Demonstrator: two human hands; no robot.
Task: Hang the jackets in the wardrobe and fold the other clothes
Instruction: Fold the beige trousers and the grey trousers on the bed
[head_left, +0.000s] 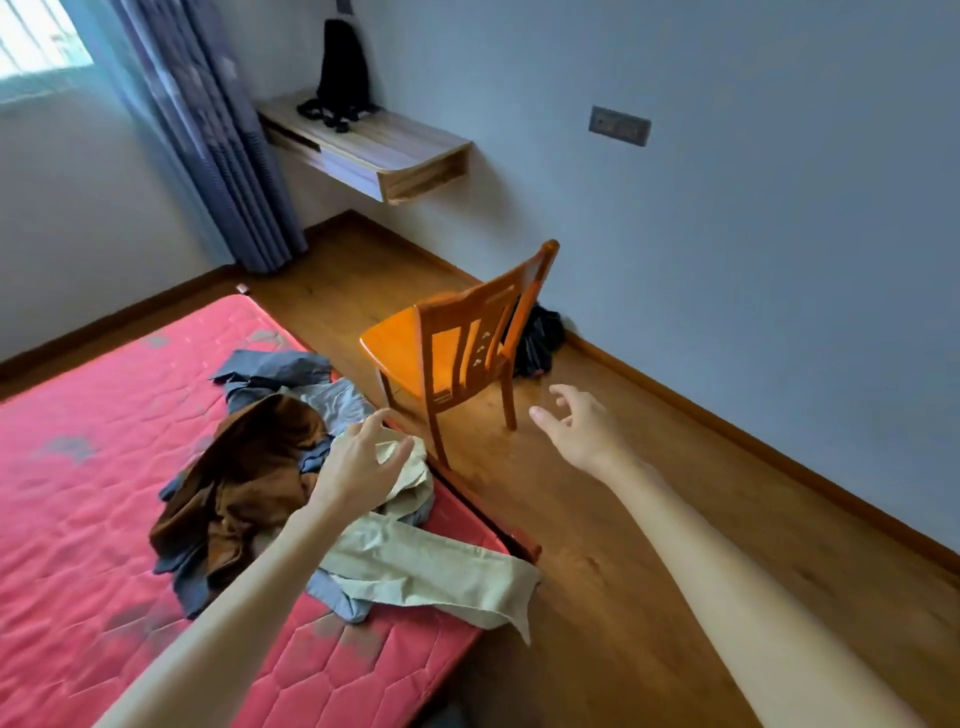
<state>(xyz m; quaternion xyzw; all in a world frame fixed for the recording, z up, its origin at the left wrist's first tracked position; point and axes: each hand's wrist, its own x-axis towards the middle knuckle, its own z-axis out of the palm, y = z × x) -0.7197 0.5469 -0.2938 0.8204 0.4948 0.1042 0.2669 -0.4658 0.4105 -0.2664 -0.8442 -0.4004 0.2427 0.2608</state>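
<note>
Left hand (358, 462) above crumpled clothes (249, 483)

i count two bare hands, the left hand (358, 462) and the right hand (576, 423), both spread and empty. one pile of clothes (291, 467) on one red mattress (93, 467). one orange chair (457, 343), one wall shelf (374, 145), one curtain (208, 130).

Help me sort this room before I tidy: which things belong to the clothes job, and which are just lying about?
Job:
brown garment
beige garment
grey-blue clothes
left hand, open over the pile
right hand, open, empty

Lying about:
chair
dark heap behind the chair
black bag on shelf
curtain
</note>
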